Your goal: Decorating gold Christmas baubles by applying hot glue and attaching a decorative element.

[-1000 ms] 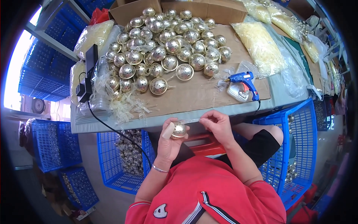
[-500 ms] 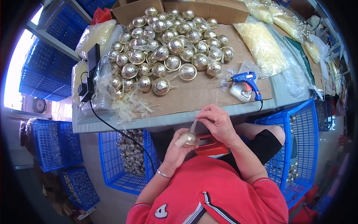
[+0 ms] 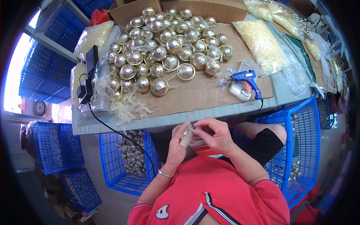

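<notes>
My left hand (image 3: 175, 144) is closed around a gold ball ornament (image 3: 185, 132), turned so that only a small part of it shows. A pale sheer ribbon (image 3: 185, 141) hangs from the ball towards me, and another strip stands up at its far side. My right hand (image 3: 215, 135) is beside the ball, thumb and fingers pinched together at the upper ribbon strip. Just what lies between those fingertips is partly hidden. Both hands are over my lap, in front of the table edge.
Many gold ball ornaments (image 3: 173, 45) pile on cardboard (image 3: 195, 93) on the table. A blue glue gun (image 3: 245, 78) lies at right, near a bag of pale ribbons (image 3: 262, 47). A black cable (image 3: 116, 131) hangs at left. Blue crates (image 3: 108, 165) flank my legs.
The ball has turned within my left hand and moved slightly. My right hand has come down from above, closer to the ball. The table view has shifted a little leftward.
</notes>
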